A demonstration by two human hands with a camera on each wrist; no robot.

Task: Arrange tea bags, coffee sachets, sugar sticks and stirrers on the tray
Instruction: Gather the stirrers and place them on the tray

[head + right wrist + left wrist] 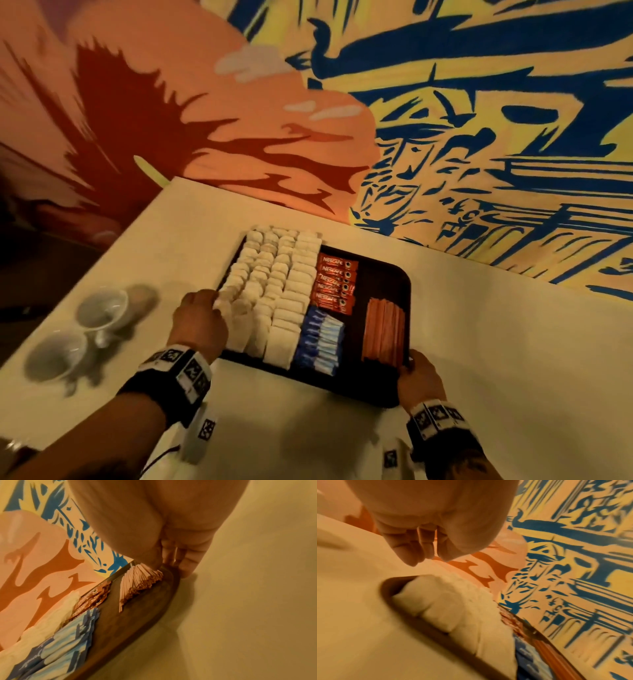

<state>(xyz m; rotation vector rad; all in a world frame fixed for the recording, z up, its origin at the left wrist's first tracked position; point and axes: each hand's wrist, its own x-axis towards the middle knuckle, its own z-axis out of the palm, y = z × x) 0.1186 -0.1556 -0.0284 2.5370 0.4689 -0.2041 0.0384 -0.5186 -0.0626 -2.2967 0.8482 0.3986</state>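
- Left hand (200, 317) sits at the tray's left edge, fingers loosely curled beside the tea bags (274, 291); the head view suggests touch, the wrist view shows nothing held.
- Right hand (419, 375) grips the tray (383, 284) at its near right corner, by the stirrers (383, 330).
- Coffee sachets (334, 284) and sugar sticks (320, 337) lie mid-tray.
- Two cups (102, 310) stand on the table (513, 342), left.

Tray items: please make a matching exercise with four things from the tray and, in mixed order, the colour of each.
Things:
1. tea bags
2. coffee sachets
3. sugar sticks
4. stirrers

Colours:
A. blue
B. orange-pink
C. white
D. red

Pairs: 1-C, 2-D, 3-A, 4-B
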